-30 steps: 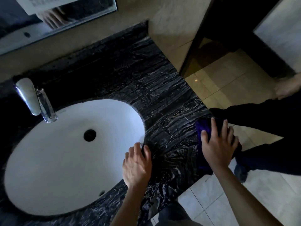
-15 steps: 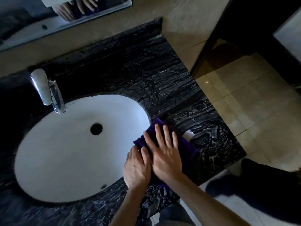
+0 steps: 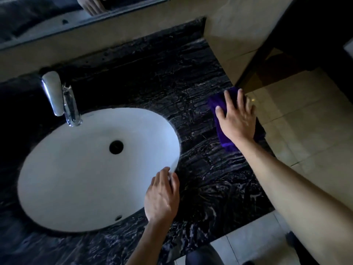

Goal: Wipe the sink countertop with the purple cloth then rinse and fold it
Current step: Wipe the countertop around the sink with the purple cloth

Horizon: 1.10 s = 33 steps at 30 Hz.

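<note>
The purple cloth (image 3: pixel 223 138) lies flat on the black marble countertop (image 3: pixel 172 87) at its right edge. My right hand (image 3: pixel 236 119) presses down on the cloth with fingers spread, covering most of it. My left hand (image 3: pixel 162 197) rests palm down on the counter at the right rim of the white oval sink (image 3: pixel 76 169), holding nothing, fingers close together.
A chrome faucet (image 3: pixel 59 96) stands behind the sink at the left. A mirror (image 3: pixel 47 18) runs along the wall above and reflects a hand. To the right the counter ends over a beige tiled floor (image 3: pixel 305 131); a dark door frame (image 3: pixel 267 44) stands beyond.
My right hand has slid the cloth from beside the sink rim out to the counter's far right edge. My left hand has stayed by the sink rim.
</note>
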Tool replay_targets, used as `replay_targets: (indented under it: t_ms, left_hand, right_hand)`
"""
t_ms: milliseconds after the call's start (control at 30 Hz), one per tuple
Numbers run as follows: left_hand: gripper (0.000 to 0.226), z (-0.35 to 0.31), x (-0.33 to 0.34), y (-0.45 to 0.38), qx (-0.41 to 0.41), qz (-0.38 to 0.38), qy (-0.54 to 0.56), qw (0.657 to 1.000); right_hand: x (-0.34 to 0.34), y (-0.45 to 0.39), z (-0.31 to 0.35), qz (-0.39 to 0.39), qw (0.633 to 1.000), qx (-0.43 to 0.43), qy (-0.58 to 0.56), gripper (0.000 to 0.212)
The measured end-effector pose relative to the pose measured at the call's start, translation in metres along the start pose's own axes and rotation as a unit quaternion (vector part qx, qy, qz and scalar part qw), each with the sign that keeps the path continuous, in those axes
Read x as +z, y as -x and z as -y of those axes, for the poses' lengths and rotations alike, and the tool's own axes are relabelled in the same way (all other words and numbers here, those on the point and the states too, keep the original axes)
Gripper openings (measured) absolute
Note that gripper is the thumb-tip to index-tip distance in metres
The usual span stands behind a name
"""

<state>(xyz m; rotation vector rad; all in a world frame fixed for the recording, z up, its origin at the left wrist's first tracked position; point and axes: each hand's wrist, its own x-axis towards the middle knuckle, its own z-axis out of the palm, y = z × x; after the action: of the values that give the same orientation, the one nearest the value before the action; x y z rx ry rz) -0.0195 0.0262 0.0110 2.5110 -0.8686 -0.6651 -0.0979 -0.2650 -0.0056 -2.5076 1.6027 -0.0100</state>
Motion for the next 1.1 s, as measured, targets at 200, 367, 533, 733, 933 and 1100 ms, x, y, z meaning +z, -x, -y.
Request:
replay_targets:
  t_ms: [200, 367, 533, 733, 933, 1100]
  left_hand:
    - [0.047, -0.002, 0.002, -0.001, -0.024, -0.014, 0.027, 0.999]
    - [0.049, -0.009, 0.0, -0.009, -0.046, -0.032, 0.047, 0.997]
    - [0.063, -0.017, 0.001, -0.02, -0.055, -0.029, 0.01, 0.998]
    - [0.054, -0.043, 0.002, -0.053, -0.064, -0.018, 0.017, 0.998]
    - [0.051, -0.084, 0.018, -0.089, -0.08, -0.072, 0.056, 0.993]
    - [0.091, -0.084, 0.027, -0.095, -0.068, -0.055, 0.034, 0.996]
  right_hand:
    - [0.009, 0.105, 0.037, 0.007, 0.991, -0.13, 0.014, 0.067]
    - [0.014, 0.14, 0.05, 0.052, 0.963, -0.262, 0.03, 0.064]
    - [0.011, 0.058, 0.072, 0.045, 0.952, -0.301, 0.018, 0.065]
    - [0.007, -0.064, 0.103, 0.031, 0.976, -0.216, 0.009, 0.063]
    - [0.006, -0.003, 0.057, 0.011, 0.986, -0.165, 0.007, 0.063]
    - [-0.005, 0.092, -0.022, 0.041, 0.992, -0.112, 0.052, 0.066]
